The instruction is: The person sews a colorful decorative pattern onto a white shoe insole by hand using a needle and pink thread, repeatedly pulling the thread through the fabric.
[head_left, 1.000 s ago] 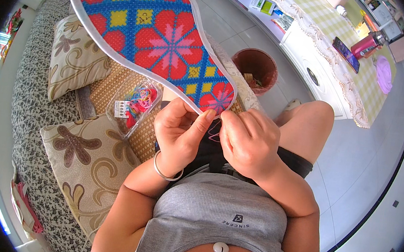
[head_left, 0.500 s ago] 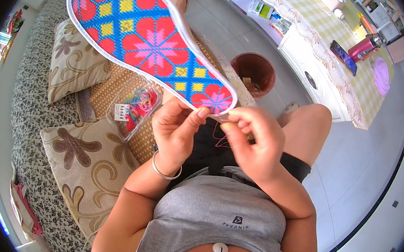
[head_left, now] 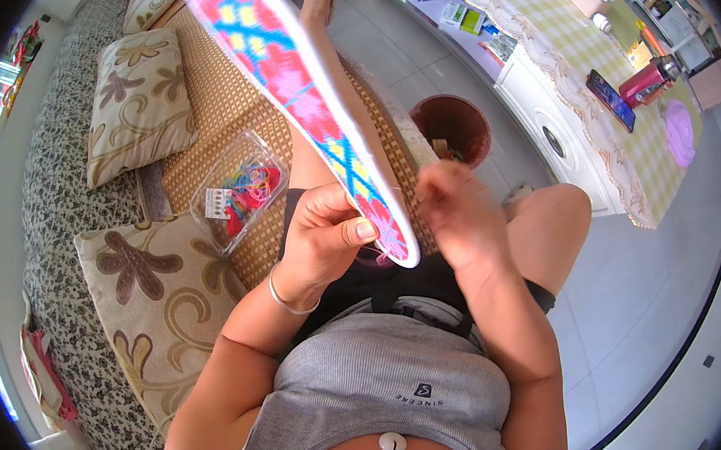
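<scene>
My left hand (head_left: 323, 232) grips an embroidered insole (head_left: 291, 92) near its narrow end, thumb on the patterned face. The insole has red and pink flowers, blue bands, yellow squares and a white edge. It is tilted, so its face shows at a slant. To the right of that end, apart from it, my right hand (head_left: 463, 217) is smeared by motion; whether its fingers hold anything cannot be made out. Some pink thread (head_left: 383, 260) shows beside the insole's lower end. On the woven mat left of my lap lies a clear plastic box (head_left: 220, 168) with coloured thread (head_left: 253, 187).
Patterned cushions (head_left: 145, 104) lie along the left on the woven mat (head_left: 219, 73). A dark red bin (head_left: 453, 117) stands beyond my right hand. At the right is a cloth-covered table (head_left: 560, 49) with a phone (head_left: 612, 100) and a red flask (head_left: 649, 81).
The insole has turned more edge-on, and its narrow end has dropped. My right hand has moved away from its edge, up and slightly right. My left hand keeps its hold.
</scene>
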Demonstrator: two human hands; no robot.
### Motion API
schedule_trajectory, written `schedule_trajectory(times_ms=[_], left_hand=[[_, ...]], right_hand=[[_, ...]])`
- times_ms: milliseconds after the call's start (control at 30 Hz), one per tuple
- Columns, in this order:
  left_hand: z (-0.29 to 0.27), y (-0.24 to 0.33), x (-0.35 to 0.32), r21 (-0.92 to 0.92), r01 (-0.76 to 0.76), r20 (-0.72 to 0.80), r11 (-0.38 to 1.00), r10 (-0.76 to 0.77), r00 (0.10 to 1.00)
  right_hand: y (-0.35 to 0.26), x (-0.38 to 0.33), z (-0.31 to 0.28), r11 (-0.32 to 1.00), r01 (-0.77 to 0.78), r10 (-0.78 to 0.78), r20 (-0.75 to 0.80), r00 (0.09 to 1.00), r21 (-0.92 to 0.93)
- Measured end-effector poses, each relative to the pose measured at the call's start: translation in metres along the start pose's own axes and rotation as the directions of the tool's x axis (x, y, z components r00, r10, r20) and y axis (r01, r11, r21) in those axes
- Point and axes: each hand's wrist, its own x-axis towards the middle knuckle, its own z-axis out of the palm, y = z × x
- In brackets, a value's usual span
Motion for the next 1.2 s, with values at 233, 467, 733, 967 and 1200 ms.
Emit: schedule_trajectory(times_ms=[233, 467, 733, 967, 1200], left_hand=[[-0.025, 0.019, -0.006, 0.103, 0.034, -0.283, 0.994, -0.004, 0.959], [-0.091, 0.071, 0.003, -0.239, -0.122, -0.181, 0.963, 0.080, 0.980], [-0.049, 0.023, 0.015, -0.693, 0.094, 0.135, 0.715, 0.000, 0.991], [-0.019, 0.001, 0.018, -0.738, 0.203, 0.250, 0.643, -0.018, 0.968], [-0.008, -0.002, 0.012, -0.691, 0.152, 0.178, 0.707, -0.038, 0.983]], right_hand=[[-0.103, -0.018, -0.103, 0.759, 0.266, -0.354, 0.034, 0.935, 0.595], [-0.271, -0.196, -0.448, 0.598, 0.791, -0.585, -0.602, 0.544, 0.133], [-0.128, -0.059, -0.095, 0.595, 0.626, -0.788, -0.214, 0.577, -0.505], [-0.025, -0.042, 0.072, 0.170, 0.752, -0.539, 0.579, 0.612, -0.636], [-0.007, -0.037, 0.085, 0.122, 0.828, -0.560, 0.651, 0.513, -0.548]])
